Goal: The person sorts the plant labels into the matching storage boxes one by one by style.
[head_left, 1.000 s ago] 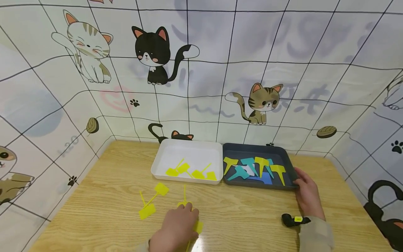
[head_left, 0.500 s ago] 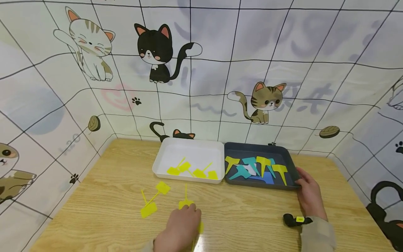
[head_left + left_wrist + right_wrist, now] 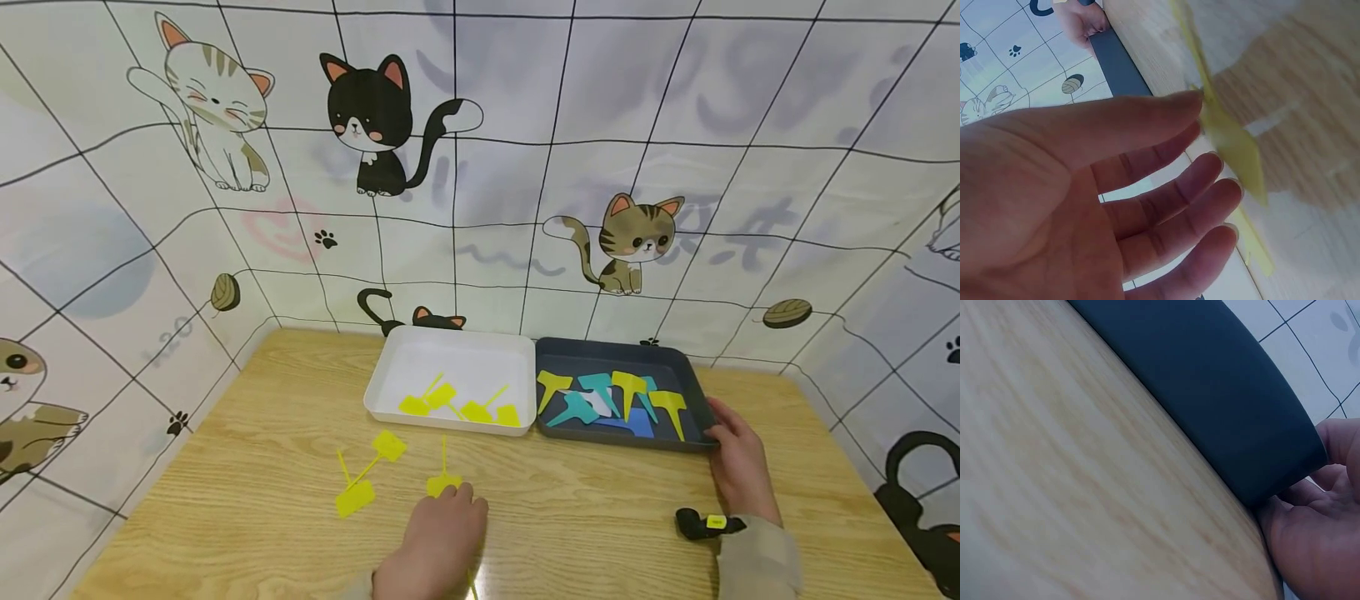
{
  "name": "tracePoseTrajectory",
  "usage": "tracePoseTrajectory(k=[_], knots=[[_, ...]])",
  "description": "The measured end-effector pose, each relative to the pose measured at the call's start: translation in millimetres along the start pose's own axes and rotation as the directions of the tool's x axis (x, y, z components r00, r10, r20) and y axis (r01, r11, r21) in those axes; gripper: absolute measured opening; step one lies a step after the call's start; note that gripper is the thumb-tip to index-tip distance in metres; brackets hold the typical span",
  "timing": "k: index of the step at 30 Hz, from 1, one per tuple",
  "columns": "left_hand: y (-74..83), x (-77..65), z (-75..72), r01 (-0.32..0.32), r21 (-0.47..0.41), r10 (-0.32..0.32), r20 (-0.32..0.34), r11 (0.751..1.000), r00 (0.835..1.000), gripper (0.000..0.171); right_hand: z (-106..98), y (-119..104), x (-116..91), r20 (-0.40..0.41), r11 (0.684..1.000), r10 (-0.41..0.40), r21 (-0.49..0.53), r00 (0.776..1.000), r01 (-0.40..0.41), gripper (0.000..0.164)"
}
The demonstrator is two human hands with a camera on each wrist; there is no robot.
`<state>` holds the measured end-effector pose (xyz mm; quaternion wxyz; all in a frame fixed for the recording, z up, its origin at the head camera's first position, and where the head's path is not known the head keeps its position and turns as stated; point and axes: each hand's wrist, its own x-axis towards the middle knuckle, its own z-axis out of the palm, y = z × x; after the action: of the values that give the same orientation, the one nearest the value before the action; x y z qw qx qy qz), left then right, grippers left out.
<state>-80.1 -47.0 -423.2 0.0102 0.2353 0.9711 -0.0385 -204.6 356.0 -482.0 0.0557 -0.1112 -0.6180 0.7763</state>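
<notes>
My left hand (image 3: 442, 533) is low over the table, its thumb and index finger pinching a yellow plant label (image 3: 1233, 139). The label's thin stem juts out below the hand in the head view. Just beyond the fingertips another yellow plant label (image 3: 443, 483) lies on the wood, stem pointing away. Two more, one being the upper label (image 3: 389, 446) and one the lower label (image 3: 356, 498), lie to the left with crossing stems. At the dark grey tray (image 3: 630, 442), my right hand (image 3: 741, 462) grips the front right corner, thumb at the rim.
A white tray (image 3: 450, 344) holding several yellow labels (image 3: 442, 396) stands against the dark tray's left side. T-shaped yellow, teal, blue and white labels (image 3: 596, 392) lie in the dark tray. A black wrist strap (image 3: 705, 524) is by the right sleeve. Cat-print cloth (image 3: 495, 167) backs the table.
My left hand has shifted slightly right, and the label under it has come away from its earlier spot, only its stem now showing. The right hand stays on the dark tray.
</notes>
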Motion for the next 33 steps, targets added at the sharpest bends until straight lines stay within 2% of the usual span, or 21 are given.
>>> tracePoseTrajectory(k=[5,14,19,22,24,28,30,33], knots=[[1.5,1.0,1.7,0.007,0.000,-0.007,-0.015,1.000,1.000,0.012,-0.5,-0.3,0.2,-0.010,1.000,0.013,0.003,1.000,-0.013,0.054],[7.8,5.1,7.9,-0.001,0.074,0.006,-0.069,0.997,0.998,0.010,-0.9,0.5,-1.3,-0.026,1.000,0.023,0.002,0.999,-0.023,0.054],[5.6,5.2,8.7,-0.007,0.065,0.012,-0.083,0.998,0.996,0.013,-0.8,1.0,-1.8,-0.019,1.000,0.021,0.004,1.000,-0.021,0.054],[-3.6,4.2,6.5,-0.026,0.003,0.026,-0.062,1.000,0.998,0.011,-1.1,2.1,-1.7,-0.016,1.000,0.019,0.008,1.000,-0.019,0.054],[-12.7,2.6,3.3,-0.028,-0.058,0.027,-0.025,0.998,0.999,0.012,-1.3,2.6,-1.7,-0.016,1.000,0.017,0.008,1.000,-0.017,0.054],[-29.4,-1.3,-2.1,-0.017,-0.157,0.029,0.075,0.988,0.997,0.035,-0.8,2.1,-1.7,-0.008,1.000,0.009,0.006,1.000,-0.009,0.054],[-33.8,-1.9,-3.4,-0.012,-0.172,0.031,0.109,0.985,0.994,0.037,-0.8,1.4,-1.2,-0.005,1.000,0.008,0.000,1.000,-0.008,0.053],[-36.2,-1.6,-4.6,-0.013,-0.170,0.034,0.123,0.985,0.992,0.031,-0.7,-0.1,-0.6,-0.001,1.000,0.010,-0.007,1.000,-0.010,0.052]])
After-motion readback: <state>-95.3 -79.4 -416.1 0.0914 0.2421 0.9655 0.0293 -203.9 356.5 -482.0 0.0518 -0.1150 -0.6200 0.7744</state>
